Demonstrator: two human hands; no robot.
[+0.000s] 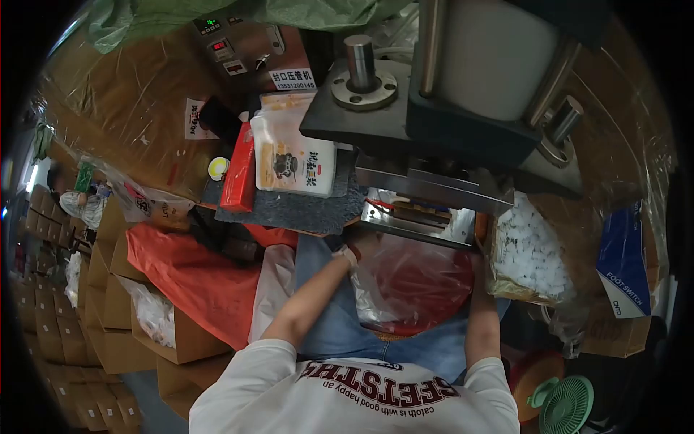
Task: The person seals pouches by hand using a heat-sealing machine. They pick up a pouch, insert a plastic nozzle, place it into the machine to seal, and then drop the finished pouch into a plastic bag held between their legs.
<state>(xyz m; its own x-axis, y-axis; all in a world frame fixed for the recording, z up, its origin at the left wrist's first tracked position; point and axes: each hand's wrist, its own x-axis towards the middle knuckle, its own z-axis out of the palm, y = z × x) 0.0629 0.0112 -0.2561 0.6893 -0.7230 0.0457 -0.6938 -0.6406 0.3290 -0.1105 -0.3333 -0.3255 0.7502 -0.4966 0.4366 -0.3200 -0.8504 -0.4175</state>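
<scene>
At the front edge of the press machine's metal jaw [416,217], my left hand [366,243] is partly in shadow, its fingers not clearly seen. A red band circles that wrist. My right hand [478,254] is at the other end of the jaw, its fingers hidden in the dark. Between my forearms, a clear plastic bag [376,286] hangs from the jaw area over something red [426,282] on my lap. I cannot tell whether either hand grips the bag.
Left of the jaw, printed pouches [296,163] lie on a grey mat [289,213] beside a red box [238,166]. On the right stand a bin of white spouts [531,249], a foot switch box [622,264] and a green fan [567,405]. Cardboard boxes [116,289] fill the left.
</scene>
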